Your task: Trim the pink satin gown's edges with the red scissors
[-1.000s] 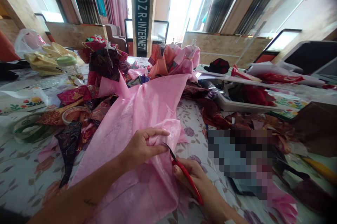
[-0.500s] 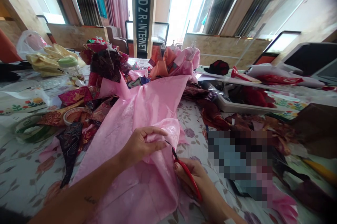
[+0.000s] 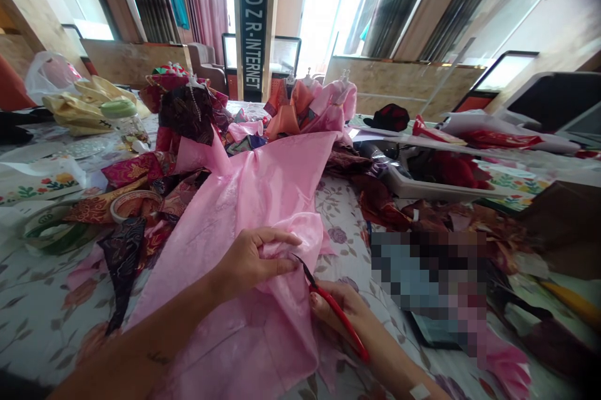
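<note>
A long sheet of shiny pink fabric [image 3: 253,200] runs from the far pile down to the near table edge. My left hand [image 3: 248,261] pinches a raised fold of it, thumb and fingers closed on the cloth. My right hand [image 3: 347,318] is closed around red-handled scissors [image 3: 335,312]. The dark blades point up and left and meet the fabric fold just below my left fingertips.
Heaps of brocade scraps [image 3: 136,193] lie to the left, with tape rolls [image 3: 134,203] and a green-lidded jar [image 3: 119,113]. Small dressed doll forms [image 3: 188,106] stand at the back. A white tray [image 3: 422,187] with red cloth sits to the right. A floral tablecloth [image 3: 42,300] covers the table.
The scissors and my right hand shifted slightly along the fold, and the blades stay at the fabric edge. My left hand keeps its pinch on the cloth.
</note>
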### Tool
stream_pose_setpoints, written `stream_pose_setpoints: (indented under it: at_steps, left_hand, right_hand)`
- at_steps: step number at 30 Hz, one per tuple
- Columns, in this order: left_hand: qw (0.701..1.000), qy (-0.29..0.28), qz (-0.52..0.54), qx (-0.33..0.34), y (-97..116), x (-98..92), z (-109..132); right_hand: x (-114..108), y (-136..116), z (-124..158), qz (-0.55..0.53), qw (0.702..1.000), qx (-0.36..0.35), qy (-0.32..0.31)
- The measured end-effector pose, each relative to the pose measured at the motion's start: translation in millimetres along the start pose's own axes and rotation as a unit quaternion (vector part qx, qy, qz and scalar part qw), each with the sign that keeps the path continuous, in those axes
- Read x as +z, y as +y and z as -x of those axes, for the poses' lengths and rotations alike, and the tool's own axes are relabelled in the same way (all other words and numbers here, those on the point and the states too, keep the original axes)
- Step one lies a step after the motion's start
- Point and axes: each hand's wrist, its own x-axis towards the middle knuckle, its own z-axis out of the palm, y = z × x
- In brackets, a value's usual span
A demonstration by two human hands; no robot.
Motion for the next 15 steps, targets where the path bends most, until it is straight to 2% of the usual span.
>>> stream_pose_setpoints:
  at_steps: [5, 15]
  left_hand:
    - [1.000, 0.006, -0.008, 0.009, 2.7, 0.1, 0.5]
    - [0.999, -0.027, -0.003, 0.022, -1.3, 1.1, 1.4]
  right_hand:
    - [-2.2, 3.5, -1.1, 0.019, 1.000, -0.007, -0.001]
    - [-4.9, 10.8, -1.9, 0.034, 0.998, -0.035, -0.033]
